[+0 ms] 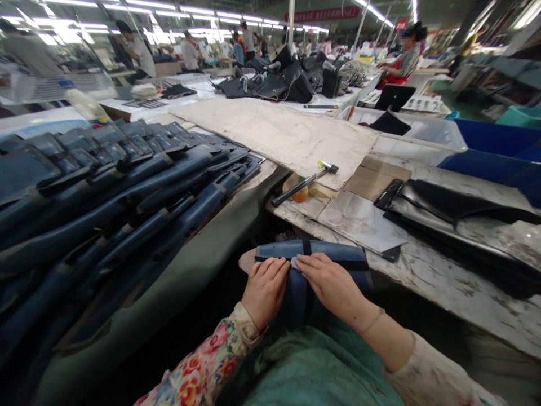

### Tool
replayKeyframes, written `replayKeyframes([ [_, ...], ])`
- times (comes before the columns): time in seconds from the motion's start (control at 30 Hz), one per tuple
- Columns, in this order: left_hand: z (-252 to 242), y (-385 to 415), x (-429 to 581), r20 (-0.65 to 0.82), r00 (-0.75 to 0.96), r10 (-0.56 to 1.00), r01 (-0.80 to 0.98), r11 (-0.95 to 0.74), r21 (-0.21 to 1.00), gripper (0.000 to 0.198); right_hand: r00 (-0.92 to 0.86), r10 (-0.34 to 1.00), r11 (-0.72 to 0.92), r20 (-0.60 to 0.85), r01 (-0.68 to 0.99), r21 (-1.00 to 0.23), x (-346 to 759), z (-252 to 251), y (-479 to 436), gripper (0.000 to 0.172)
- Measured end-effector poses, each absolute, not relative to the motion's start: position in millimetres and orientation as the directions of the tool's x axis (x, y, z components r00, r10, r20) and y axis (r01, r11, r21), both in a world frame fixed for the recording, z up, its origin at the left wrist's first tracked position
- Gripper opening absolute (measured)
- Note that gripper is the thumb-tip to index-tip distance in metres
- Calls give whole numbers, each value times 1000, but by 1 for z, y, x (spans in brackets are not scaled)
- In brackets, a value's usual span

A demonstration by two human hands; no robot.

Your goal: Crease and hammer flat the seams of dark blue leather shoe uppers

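Afar, red banner point(323, 14) unreadable; both hands' fingers point(310, 264) on blue piece point(332, 249).

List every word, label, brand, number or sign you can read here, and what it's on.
No text is readable.
Red banner at the back: pale lettering, too blurred.
Small red sign: too small.
Bottle: coloured label, too blurred.
Blue piece in hand: no lettering visible.

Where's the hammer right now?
In the head view, the hammer lies just right of centre, beyond the right hand, with its head on the near end of the cream sheet.
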State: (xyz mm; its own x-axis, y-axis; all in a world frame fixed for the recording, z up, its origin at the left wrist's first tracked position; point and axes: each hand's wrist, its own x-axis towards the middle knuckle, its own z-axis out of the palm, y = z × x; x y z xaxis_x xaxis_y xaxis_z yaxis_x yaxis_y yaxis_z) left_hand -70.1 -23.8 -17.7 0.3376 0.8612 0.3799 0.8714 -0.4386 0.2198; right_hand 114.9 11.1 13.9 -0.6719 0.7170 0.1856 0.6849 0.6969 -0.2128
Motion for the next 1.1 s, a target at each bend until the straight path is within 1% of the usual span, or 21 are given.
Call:
replayKeyframes([
  [0.23, -20, -27, -93, 396, 314, 863, 886, -416, 204, 32, -708, 676, 737, 204, 643, -210, 89, 10, 16, 33],
  [0.47, -18, -30, -119, 368, 238, 899, 906, -342, 248, 29, -758, 635, 768, 153, 594, -240, 58, 11, 25, 35],
  [0.67, -29, -31, -129, 375, 154, 914, 917, -274, 291, 29, -763, 631, 766, 141, 583, -270, 37, 12, 31, 32],
  [0.83, -30, -30, -120, 370, 160, 915, 931, -264, 251, 36, -746, 648, 753, 153, 598, -274, 44, 12, 28, 32],
  [1.0, -22, -28, -116, 343, 192, 919, 940, -273, 204, 34, -736, 657, 750, 164, 617, -237, 78, 18, 26, 32],
  [1.1, -16, -24, -120, 305, 203, 931, 940, -273, 207, 32, -710, 689, 725, 149, 671, -157, 106, 24, 22, 33],
])
